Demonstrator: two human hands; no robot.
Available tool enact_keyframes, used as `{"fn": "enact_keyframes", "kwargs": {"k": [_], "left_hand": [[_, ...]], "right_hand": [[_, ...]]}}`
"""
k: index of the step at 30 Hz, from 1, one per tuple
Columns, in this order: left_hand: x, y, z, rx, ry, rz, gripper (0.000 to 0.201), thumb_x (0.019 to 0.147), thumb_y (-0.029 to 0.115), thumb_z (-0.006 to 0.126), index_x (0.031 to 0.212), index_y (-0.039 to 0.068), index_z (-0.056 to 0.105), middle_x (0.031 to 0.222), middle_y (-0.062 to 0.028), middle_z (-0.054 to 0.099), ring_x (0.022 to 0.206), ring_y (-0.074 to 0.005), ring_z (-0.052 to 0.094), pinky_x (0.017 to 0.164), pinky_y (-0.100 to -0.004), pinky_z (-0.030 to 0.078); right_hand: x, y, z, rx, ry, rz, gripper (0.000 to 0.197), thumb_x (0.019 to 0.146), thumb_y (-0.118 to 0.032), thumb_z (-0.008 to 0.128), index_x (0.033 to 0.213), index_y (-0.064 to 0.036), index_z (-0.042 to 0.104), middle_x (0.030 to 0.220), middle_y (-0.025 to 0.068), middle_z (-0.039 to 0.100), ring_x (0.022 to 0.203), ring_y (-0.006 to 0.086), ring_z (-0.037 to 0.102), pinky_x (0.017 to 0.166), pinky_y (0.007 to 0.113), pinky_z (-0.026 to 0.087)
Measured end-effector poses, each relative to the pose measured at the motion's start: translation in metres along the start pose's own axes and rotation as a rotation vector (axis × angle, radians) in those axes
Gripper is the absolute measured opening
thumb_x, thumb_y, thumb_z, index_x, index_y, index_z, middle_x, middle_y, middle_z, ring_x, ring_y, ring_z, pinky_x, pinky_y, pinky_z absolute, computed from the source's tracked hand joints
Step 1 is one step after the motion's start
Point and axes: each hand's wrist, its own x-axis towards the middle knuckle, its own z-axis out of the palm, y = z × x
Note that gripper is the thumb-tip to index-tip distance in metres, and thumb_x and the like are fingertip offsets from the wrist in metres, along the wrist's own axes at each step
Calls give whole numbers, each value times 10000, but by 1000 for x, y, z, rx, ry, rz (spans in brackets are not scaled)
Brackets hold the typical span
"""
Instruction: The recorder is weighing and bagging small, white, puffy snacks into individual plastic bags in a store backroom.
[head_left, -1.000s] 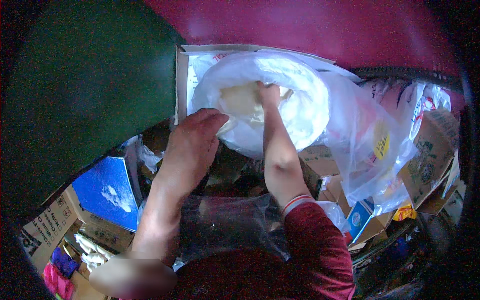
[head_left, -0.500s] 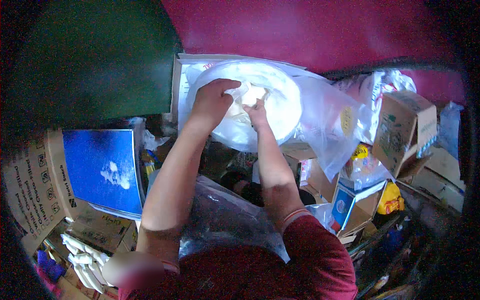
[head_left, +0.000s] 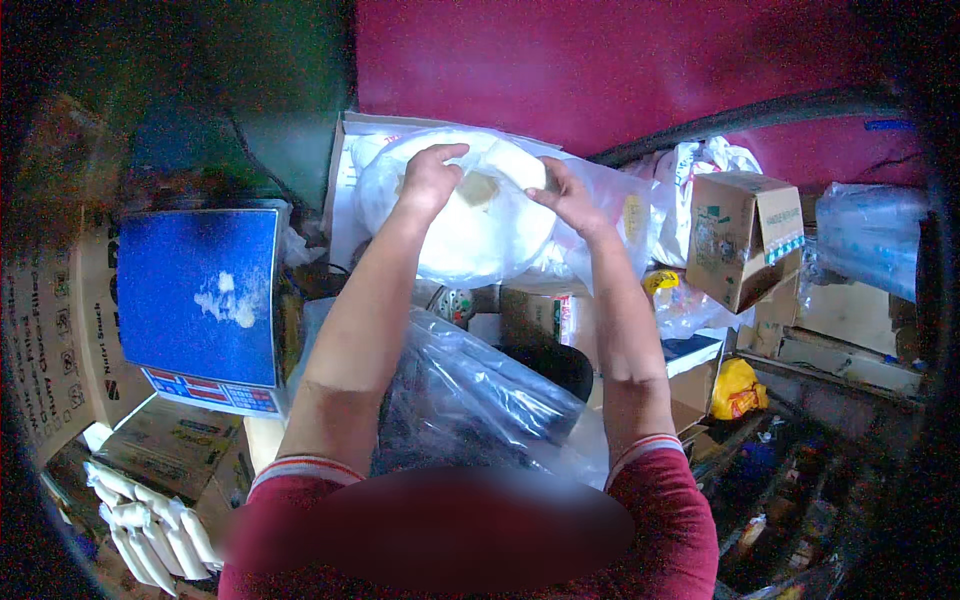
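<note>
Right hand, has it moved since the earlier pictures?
Yes. Judged against the cardboard box, the right hand has moved rightward, from inside the white plastic bag's opening to its right rim.

A pale block (head_left: 513, 164) is gripped at its right end by the thumb and fingers of the right hand (head_left: 574, 203), over a rounded white plastic bag (head_left: 455, 255). The left hand (head_left: 430, 186) is held over the bag's left part, index finger pointed right; whether plastic is pinched can't be told. A blue-topped scale (head_left: 190, 285) is placed at left, white packets (head_left: 155, 535) piled below. A cardboard box (head_left: 728, 235) and yellow bag (head_left: 738, 388) are seen at right. Clear plastic (head_left: 475, 375) is spread between the forearms.
</note>
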Motion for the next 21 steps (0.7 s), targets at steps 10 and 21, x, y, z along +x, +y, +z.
{"fn": "enact_keyframes", "kwargs": {"k": [10,21], "left_hand": [[-4,11,6,-2,41,128,407,684,-22,487,1078,29,578,1141,-139,536,1069,-235,503,929,-281,372],[-6,14,15,130,8,114,369,683,-22,509,1028,61,610,1109,-132,550,1031,-259,523,917,-305,395]], "right_hand": [[-19,-69,6,-392,-6,-51,584,713,-326,647,1184,-43,451,1058,224,554,993,348,533,848,392,421],[-17,-130,11,-1113,-8,-39,388,731,-302,566,1072,-121,527,992,135,582,957,282,558,824,445,412]]}}
